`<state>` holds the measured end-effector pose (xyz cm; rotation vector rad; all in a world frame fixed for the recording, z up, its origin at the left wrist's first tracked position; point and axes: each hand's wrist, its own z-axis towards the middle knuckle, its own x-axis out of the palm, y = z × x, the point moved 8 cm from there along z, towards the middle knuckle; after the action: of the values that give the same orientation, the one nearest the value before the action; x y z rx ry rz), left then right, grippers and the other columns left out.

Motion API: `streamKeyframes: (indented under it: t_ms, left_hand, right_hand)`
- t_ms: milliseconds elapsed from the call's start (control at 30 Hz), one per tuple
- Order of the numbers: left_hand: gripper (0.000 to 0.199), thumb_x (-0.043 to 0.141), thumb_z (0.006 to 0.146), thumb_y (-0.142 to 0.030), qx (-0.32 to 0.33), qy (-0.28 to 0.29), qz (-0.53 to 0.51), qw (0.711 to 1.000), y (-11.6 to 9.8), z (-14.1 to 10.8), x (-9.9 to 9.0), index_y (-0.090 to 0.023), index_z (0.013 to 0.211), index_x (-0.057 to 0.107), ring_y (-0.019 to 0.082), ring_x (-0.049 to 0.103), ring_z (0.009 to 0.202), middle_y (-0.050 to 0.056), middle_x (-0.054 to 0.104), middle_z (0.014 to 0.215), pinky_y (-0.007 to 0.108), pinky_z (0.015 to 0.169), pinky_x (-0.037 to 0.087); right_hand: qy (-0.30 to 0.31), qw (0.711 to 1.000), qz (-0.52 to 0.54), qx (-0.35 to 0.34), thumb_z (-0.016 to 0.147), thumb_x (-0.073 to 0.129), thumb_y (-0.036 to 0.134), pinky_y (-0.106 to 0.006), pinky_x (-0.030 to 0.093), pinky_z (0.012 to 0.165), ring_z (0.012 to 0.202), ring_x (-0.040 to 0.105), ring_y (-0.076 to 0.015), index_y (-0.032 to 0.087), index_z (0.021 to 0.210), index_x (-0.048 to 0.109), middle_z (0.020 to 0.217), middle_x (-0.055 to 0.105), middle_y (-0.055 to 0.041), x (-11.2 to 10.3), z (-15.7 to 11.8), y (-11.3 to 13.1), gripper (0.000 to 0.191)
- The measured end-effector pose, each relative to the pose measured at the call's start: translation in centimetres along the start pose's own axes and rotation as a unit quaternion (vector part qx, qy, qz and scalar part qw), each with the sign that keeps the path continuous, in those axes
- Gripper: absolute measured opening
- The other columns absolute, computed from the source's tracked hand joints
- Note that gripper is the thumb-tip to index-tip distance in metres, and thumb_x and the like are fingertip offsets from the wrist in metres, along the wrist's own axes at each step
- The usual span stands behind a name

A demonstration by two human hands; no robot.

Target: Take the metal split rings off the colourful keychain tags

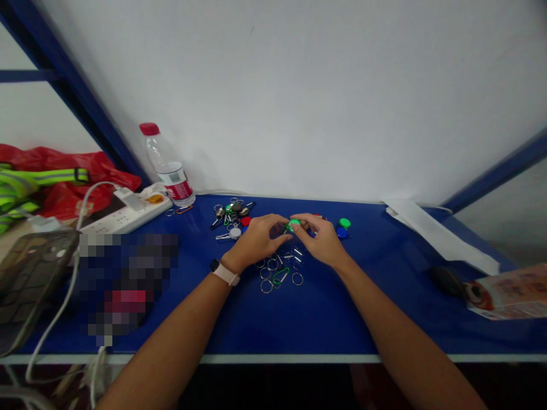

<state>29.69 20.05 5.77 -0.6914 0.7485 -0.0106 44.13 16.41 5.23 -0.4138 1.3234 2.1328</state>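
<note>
Both hands meet over the middle of the blue table. My right hand [318, 238] pinches a round green reel [294, 224] between thumb and fingers. My left hand [262, 239] is curled at the reel's left side, its fingertips close together on a small part that I cannot make out. Just below the hands lie several metal rings [297, 278] and a green carabiner [281, 276]. Finished-looking reels with clips [235, 209] are heaped behind my left hand, with a white reel [235, 233] nearer it. To the right of my right hand are a green reel [345, 222] and a blue reel [342, 232].
A bottle with a red cap [176, 181] stands at the back left, beside a white power strip [128, 219] with cables. An orange carabiner [184, 209] lies by the bottle. White paper [442, 236] and a dark object [447, 282] lie on the right.
</note>
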Motion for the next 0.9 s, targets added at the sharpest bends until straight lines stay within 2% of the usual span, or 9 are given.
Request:
streamKeyframes:
  t_ms: [100,233,333,433,500,600,700,833,900]
  left_hand:
    - [0.017,0.062,0.096,-0.023,0.009,0.000,0.017,1.000,0.2,0.1,0.0,-0.019,0.107,0.075,0.017,0.073,0.090,0.006,0.079,0.103,0.032,0.085,0.057]
    - [0.015,0.062,0.095,-0.022,0.021,-0.022,0.061,0.998,0.6,0.3,-1.0,-0.019,0.100,0.076,0.017,0.074,0.088,0.006,0.080,0.096,0.033,0.086,0.057]
    - [0.015,0.062,0.095,-0.020,0.018,-0.057,0.112,0.992,1.4,0.3,-2.8,-0.019,0.098,0.076,0.019,0.074,0.090,0.006,0.080,0.096,0.035,0.086,0.057]
    - [0.014,0.063,0.094,-0.021,-0.012,-0.089,0.140,0.986,2.5,0.1,-4.5,-0.019,0.098,0.076,0.019,0.074,0.090,0.006,0.079,0.098,0.036,0.087,0.056]
    - [0.016,0.061,0.095,-0.023,-0.013,-0.030,0.146,0.989,2.8,0.1,-3.6,-0.018,0.098,0.076,0.020,0.073,0.091,0.007,0.079,0.098,0.037,0.088,0.056]
    - [0.020,0.057,0.097,-0.022,0.007,0.088,0.152,0.984,2.5,-0.1,-0.8,-0.018,0.103,0.076,0.021,0.071,0.093,0.008,0.077,0.099,0.038,0.089,0.055]
    - [0.022,0.054,0.099,-0.023,0.021,0.125,0.166,0.978,1.9,-0.5,0.7,-0.016,0.104,0.075,0.022,0.067,0.094,0.009,0.075,0.097,0.038,0.087,0.054]
    - [0.024,0.062,0.096,-0.029,0.031,0.042,0.135,0.989,1.0,-0.3,-0.4,-0.015,0.113,0.070,0.023,0.064,0.102,0.011,0.071,0.108,0.041,0.093,0.052]
    - [0.025,0.066,0.093,-0.031,0.029,-0.001,0.099,0.995,0.5,-0.2,-1.1,-0.016,0.111,0.068,0.021,0.064,0.097,0.009,0.071,0.106,0.039,0.091,0.053]
  right_hand:
    - [0.007,1.000,-0.005,0.001,0.092,0.061,0.039,-0.033,0.047,0.068,0.071,0.060,-0.0177,0.017,0.108,0.074,0.083,0.071,-0.0061,0.2,0.0,-0.3,0.030]
    - [0.027,1.000,-0.007,-0.004,0.095,0.057,0.039,-0.035,0.048,0.072,0.077,0.063,-0.0194,0.018,0.110,0.073,0.092,0.073,-0.0078,0.2,0.2,-0.8,0.030]
    - [-0.017,1.000,0.016,0.002,0.097,0.054,0.041,-0.037,0.050,0.078,0.087,0.066,-0.0219,0.019,0.111,0.072,0.102,0.074,-0.0095,-1.5,0.6,-1.5,0.032]
    - [-0.075,0.995,0.052,0.045,0.095,0.054,0.045,-0.038,0.051,0.077,0.085,0.067,-0.0228,0.017,0.111,0.071,0.097,0.074,-0.0090,-3.4,1.0,-3.2,0.036]
    - [-0.081,0.992,0.065,0.065,0.094,0.054,0.047,-0.037,0.050,0.073,0.080,0.066,-0.0223,0.016,0.111,0.071,0.093,0.074,-0.0087,-3.8,1.0,-4.0,0.039]
    - [-0.067,0.994,0.067,0.062,0.093,0.056,0.047,-0.037,0.050,0.074,0.082,0.066,-0.0222,0.016,0.113,0.072,0.097,0.074,-0.0097,-3.1,0.8,-3.8,0.040]
    - [-0.039,0.995,0.065,0.057,0.094,0.056,0.046,-0.037,0.050,0.075,0.082,0.066,-0.0217,0.016,0.115,0.071,0.099,0.074,-0.0104,-1.8,0.6,-2.9,0.040]
    - [-0.004,0.997,0.061,0.040,0.096,0.053,0.043,-0.039,0.052,0.082,0.091,0.068,-0.0232,0.017,0.115,0.072,0.106,0.075,-0.0108,-0.5,0.3,-1.6,0.037]
    - [0.004,0.998,0.055,0.020,0.097,0.053,0.043,-0.040,0.051,0.086,0.098,0.068,-0.0240,0.019,0.114,0.072,0.111,0.075,-0.0107,-0.2,0.3,-1.1,0.035]
